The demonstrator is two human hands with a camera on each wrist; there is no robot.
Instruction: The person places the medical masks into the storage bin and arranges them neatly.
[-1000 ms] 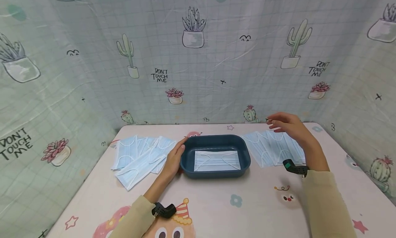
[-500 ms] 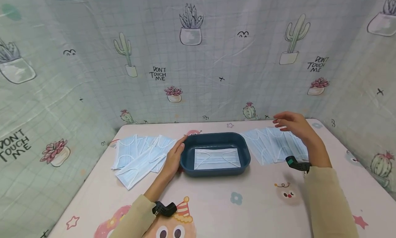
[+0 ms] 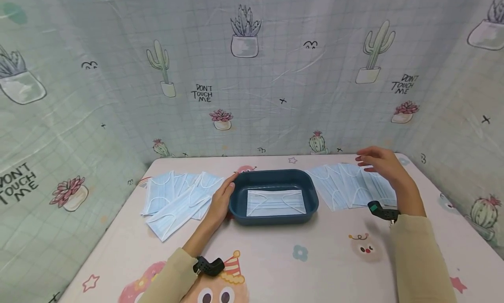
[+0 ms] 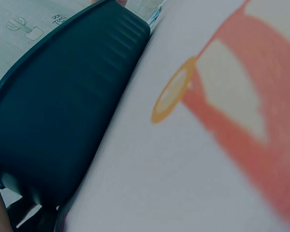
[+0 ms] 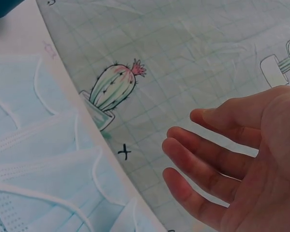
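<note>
A dark blue rectangular box point(image 3: 271, 221) stands mid-table, and a pale blue face mask point(image 3: 275, 203) lies flat inside it. My left hand point(image 3: 218, 202) rests along the box's left wall with fingers extended toward the far corner. In the left wrist view, the box's outer wall point(image 4: 62, 106) fills much of the left side. My right hand point(image 3: 379, 164) is raised above the far part of the right-hand face masks point(image 3: 342, 187), holding nothing. Its relaxed, slightly bent fingers point(image 5: 207, 176) are spread apart in the right wrist view.
Several overlapping face masks point(image 3: 177, 202) lie left of the box, close to my left hand. The table point(image 3: 275, 272) has a printed cartoon cover. A patterned curtain point(image 3: 252, 84) rises along its far edge and continues down both sides.
My right hand has moved a little to the right over the right-hand masks. My left hand stays at the box, and the masks and box keep their places.
</note>
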